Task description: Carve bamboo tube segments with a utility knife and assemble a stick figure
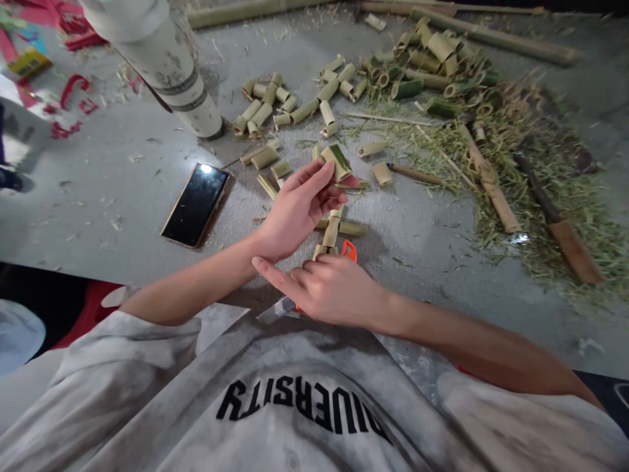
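My left hand [297, 203] pinches a short piece of bamboo [337, 162] with a green strip on its side, between thumb and fingers, above the table. Nearer to my body, my right hand [339, 288] is curled around an orange tool [350, 250]. Orange shows on both sides of the fist, but the tool's kind is hidden. One finger of this hand points out toward my left wrist. Just beyond the right knuckles lie joined bamboo pieces [332, 231], with a crosswise bamboo stick [351, 229] under them; their near end is partly covered by the hand.
A phone [195, 204] lies left of my hands, a white cup [184, 85] behind it. Cut bamboo tubes [307, 111] are scattered ahead. A bamboo pile [442, 62], shavings [550, 177] and a wooden-handled blade [560, 223] lie right. Red scraps [73, 98] are far left.
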`<state>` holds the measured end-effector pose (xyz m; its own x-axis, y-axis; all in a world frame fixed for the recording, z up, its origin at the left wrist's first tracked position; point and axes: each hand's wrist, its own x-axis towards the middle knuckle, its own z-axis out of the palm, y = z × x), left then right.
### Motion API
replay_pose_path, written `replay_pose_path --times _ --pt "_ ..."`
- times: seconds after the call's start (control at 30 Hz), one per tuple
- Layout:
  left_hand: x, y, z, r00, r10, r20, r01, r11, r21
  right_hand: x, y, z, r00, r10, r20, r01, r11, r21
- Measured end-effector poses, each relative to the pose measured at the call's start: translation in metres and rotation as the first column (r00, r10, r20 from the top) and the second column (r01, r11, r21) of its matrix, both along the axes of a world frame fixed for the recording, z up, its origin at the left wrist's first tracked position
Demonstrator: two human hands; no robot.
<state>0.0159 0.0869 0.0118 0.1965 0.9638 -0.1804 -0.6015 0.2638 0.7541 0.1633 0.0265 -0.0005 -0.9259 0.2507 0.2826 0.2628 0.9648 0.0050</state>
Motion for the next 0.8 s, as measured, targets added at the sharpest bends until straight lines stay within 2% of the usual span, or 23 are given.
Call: replay_pose_path --times 0.1,0.27,0.4,0.53,0.67,0.8 --pt "-0.001 0.005 -0.003 0.999 0.012 0.039 -0.01 0.998 -0.062 0.002 0.004 0.004 1.0 0.001 0.024 -0.001 1.0 0.008" --pt "0.0 0.011 -0.002 0.998 0.059 0.0 -0.058 0.99 -0.13 0.006 0.011 0.009 0.999 -0.018 -0.039 0.017 0.999 -0.029" --pt "0.0 0.014 0.0 0.998 0.065 0.023 -0.061 0.989 -0.133 0.005 0.01 0.005 1.0 -0.024 -0.019 0.022 0.995 -0.095" --pt "-0.003 0.015 -0.004 0.997 0.065 0.029 -0.061 0.99 -0.125 0.005 0.009 0.004 0.995 0.073 0.069 -0.058 0.979 -0.195" --pt "-0.006 0.015 -0.007 0.998 0.045 0.033 -0.042 0.995 -0.086 0.005 0.014 0.006 0.995 0.041 0.086 -0.014 0.957 -0.289" --pt "-0.006 0.016 -0.013 0.998 0.049 0.039 -0.046 0.997 -0.063 0.005 0.018 0.013 0.986 0.096 0.137 -0.044 0.939 -0.341"
